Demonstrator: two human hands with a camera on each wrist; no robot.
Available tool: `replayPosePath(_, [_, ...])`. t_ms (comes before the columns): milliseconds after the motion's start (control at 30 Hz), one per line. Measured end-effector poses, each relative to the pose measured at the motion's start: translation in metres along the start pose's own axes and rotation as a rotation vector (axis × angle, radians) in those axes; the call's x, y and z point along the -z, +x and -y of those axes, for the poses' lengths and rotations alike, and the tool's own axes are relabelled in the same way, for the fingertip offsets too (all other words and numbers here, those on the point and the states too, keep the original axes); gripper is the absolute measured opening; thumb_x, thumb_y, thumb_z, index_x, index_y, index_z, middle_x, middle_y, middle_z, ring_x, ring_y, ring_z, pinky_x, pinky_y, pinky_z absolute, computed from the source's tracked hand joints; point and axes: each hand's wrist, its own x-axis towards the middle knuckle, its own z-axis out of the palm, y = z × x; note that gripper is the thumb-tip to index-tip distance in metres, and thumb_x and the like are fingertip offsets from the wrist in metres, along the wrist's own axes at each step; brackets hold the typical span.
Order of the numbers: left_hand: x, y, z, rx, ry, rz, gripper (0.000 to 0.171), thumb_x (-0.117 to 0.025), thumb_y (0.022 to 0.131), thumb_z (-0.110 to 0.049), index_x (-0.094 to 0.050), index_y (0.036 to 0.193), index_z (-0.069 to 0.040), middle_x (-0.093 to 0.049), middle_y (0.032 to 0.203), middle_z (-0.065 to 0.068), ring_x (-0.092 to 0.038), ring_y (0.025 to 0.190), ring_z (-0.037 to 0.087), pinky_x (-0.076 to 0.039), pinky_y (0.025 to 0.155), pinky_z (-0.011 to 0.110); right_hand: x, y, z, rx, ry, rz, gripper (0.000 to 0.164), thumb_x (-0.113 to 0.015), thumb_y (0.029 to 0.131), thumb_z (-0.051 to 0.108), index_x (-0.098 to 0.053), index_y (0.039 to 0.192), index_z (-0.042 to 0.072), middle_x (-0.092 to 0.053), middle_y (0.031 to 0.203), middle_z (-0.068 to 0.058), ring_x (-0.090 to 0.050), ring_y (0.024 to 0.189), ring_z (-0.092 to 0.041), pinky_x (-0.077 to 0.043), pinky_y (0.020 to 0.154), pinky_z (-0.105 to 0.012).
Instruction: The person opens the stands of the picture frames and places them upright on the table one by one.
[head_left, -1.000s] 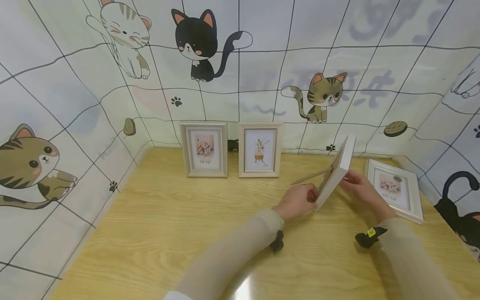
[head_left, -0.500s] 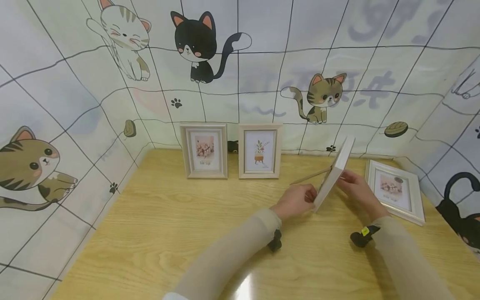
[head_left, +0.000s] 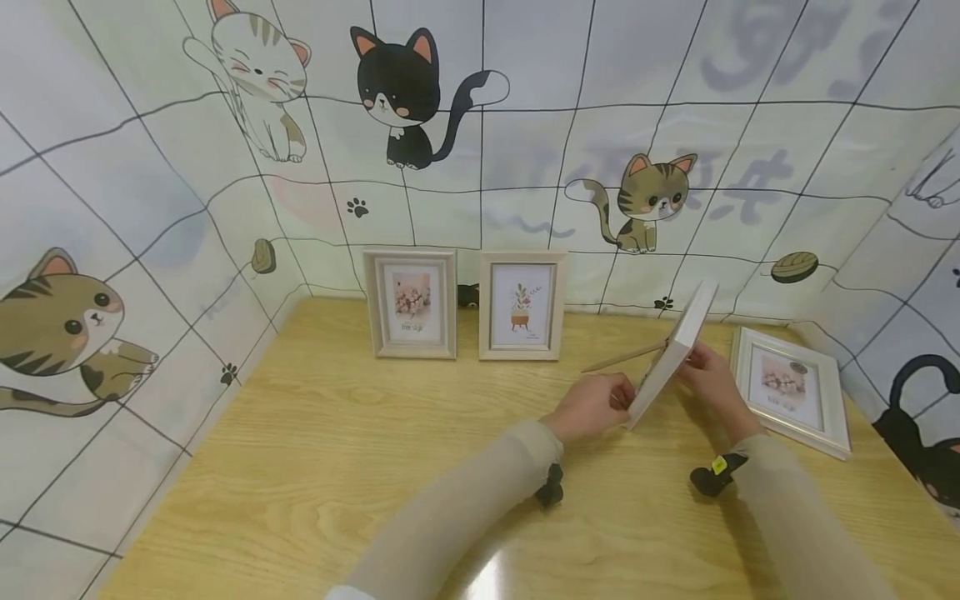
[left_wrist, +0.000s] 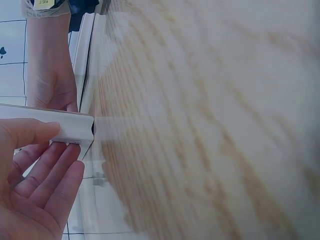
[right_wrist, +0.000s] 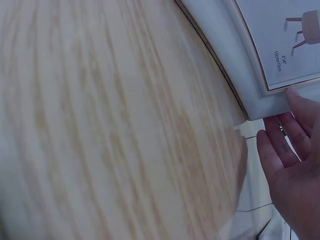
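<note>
Both hands hold a white picture frame (head_left: pixel 675 350) that stands on its edge, turned side-on in the head view. Its brown easel leg (head_left: pixel 622 357) sticks out to the left from the back. My left hand (head_left: pixel 588 404) pinches the near side; the left wrist view shows the thumb (left_wrist: pixel 37 132) on top and fingers underneath. On the far side, my right hand (head_left: pixel 716 387) grips the border, with the thumb (right_wrist: pixel 302 105) on the front and fingers behind. The right wrist view shows a legged planter print (right_wrist: pixel 310 25) inside this frame.
At the back stand two upright frames, one with a flower photo (head_left: pixel 412 304) and one with a plant print (head_left: pixel 520 306). Another frame (head_left: pixel 791 390) lies tilted on the right of the wooden table (head_left: pixel 315 467). A cat-patterned cloth wall (head_left: pixel 525 150) surrounds the table.
My right wrist has shifted slightly left, still gripping the frame. The left hand and the held frame stay nearly in place. The head view has moved a little.
</note>
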Motion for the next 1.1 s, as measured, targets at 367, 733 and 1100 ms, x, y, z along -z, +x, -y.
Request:
replayPosePath(367, [-0.001,0.0,-0.001,0.004,-0.009,0.005,0.018,-0.074,0.088,-0.015,-0.068,0.105,-0.016,-0.073,0.098,-0.009,-0.061,0.083,-0.006,-0.045,0.073,0.005,-0.002,-0.001,0.002,-0.022,-0.141,-0.045,0.039,-0.055,0.1,0.008,-0.047,0.131,-0.012,-0.05,0.089,0.041,-0.055,0.087,0.016,-0.046,0.075,-0.004])
replayPosePath(733, [-0.002,-0.002,0.004,0.031,-0.078,0.0,0.019,-0.073,0.09,-0.012,-0.068,0.108,-0.014,-0.074,0.102,-0.006,-0.063,0.084,-0.005,-0.048,0.07,0.006,-0.006,-0.006,0.007,0.002,-0.203,-0.073,0.031,-0.057,0.1,0.011,-0.05,0.121,-0.011,-0.072,0.103,0.006,-0.05,0.085,0.023,-0.045,0.076,-0.004])
replayPosePath(1100, [0.001,-0.004,0.009,0.052,-0.146,-0.021,0.021,-0.072,0.09,-0.01,-0.068,0.11,-0.012,-0.074,0.106,-0.002,-0.066,0.088,-0.002,-0.05,0.068,0.007,-0.008,-0.006,0.008,0.026,-0.325,-0.094,0.03,-0.057,0.102,0.018,-0.054,0.117,-0.008,-0.062,0.124,-0.035,-0.044,0.084,0.027,-0.038,0.079,-0.001])
